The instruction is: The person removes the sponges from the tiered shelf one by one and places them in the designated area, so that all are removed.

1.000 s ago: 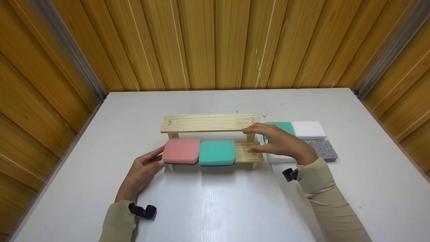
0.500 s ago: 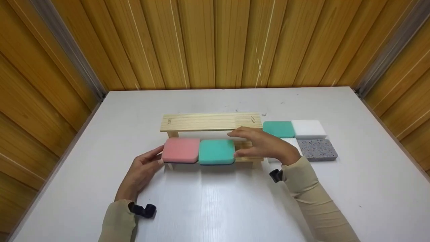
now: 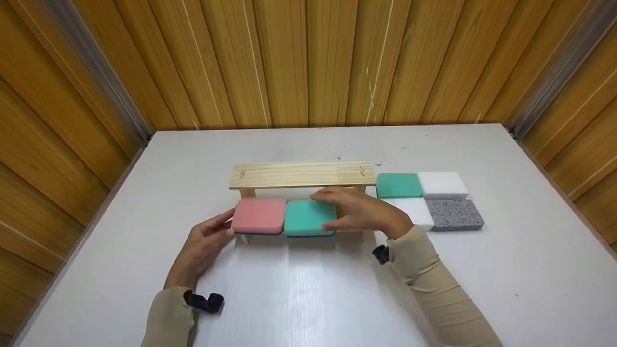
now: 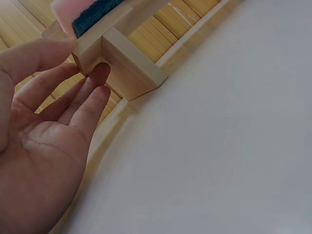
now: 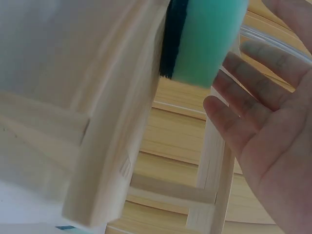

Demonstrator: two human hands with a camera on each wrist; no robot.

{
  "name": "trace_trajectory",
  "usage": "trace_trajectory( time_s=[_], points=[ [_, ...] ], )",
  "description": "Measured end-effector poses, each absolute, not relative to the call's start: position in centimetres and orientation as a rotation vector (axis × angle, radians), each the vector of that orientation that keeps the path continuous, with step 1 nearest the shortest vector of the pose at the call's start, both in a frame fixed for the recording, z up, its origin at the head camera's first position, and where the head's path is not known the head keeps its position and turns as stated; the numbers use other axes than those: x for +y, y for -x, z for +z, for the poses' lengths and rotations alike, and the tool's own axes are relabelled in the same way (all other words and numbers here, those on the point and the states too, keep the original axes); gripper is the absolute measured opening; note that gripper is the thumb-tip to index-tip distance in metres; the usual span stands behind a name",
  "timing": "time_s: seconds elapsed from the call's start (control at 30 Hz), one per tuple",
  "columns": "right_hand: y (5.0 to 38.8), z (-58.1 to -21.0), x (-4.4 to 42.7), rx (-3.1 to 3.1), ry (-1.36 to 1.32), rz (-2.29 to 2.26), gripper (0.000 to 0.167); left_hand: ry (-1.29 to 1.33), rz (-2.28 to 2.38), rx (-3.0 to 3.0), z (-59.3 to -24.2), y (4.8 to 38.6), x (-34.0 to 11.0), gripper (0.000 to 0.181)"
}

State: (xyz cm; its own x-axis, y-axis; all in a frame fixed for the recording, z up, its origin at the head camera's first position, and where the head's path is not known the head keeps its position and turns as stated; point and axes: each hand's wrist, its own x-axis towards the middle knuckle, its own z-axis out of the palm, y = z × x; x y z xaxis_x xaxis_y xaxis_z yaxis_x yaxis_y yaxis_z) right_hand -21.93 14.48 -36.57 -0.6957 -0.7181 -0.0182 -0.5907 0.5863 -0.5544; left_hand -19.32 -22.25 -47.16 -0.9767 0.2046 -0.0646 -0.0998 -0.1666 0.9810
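Note:
A pink sponge (image 3: 259,215) and a turquoise sponge (image 3: 306,218) lie side by side on the lower board of a wooden rack (image 3: 299,176). My left hand (image 3: 200,248) pinches the lower board's left end beside the pink one; the left wrist view has its thumb and fingertips at the wooden corner (image 4: 129,68). Over the turquoise sponge's right side is my right hand (image 3: 364,210), thumb at the front and fingers at the back, spread apart. In the right wrist view, those fairly straight fingers (image 5: 243,95) are beside the turquoise sponge (image 5: 207,41); contact is unclear.
Right of the rack, on the white table (image 3: 299,299), lie a green sponge (image 3: 399,185), a white block (image 3: 442,184), another white block (image 3: 415,212) and a speckled grey block (image 3: 455,214). Wood-patterned panels (image 3: 289,62) stand behind the table.
My right hand has moved left from the lower board's right end to the turquoise sponge, uncovering more of the blocks at the right. The left hand has stayed in place.

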Motion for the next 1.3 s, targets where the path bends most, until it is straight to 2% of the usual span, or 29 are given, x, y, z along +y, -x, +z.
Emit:
trace_trajectory(
  time_s=[0.43, 0.73, 1.3],
  points=[
    [21.9, -36.9, 13.3, 2.561, 1.083, -0.708, 0.073, -0.114, 2.253, 1.898, -47.1, 19.2, -22.1, 0.059],
    [21.9, -36.9, 13.1, 2.581, 1.134, -0.672, 0.062, -0.116, 2.234, 1.918, -47.1, 19.2, -22.2, 0.060],
    [21.6, -36.3, 14.1, 2.573, 1.141, -0.690, 0.057, -0.113, 2.247, 1.909, -47.0, 19.2, -22.1, 0.059]
  ],
)
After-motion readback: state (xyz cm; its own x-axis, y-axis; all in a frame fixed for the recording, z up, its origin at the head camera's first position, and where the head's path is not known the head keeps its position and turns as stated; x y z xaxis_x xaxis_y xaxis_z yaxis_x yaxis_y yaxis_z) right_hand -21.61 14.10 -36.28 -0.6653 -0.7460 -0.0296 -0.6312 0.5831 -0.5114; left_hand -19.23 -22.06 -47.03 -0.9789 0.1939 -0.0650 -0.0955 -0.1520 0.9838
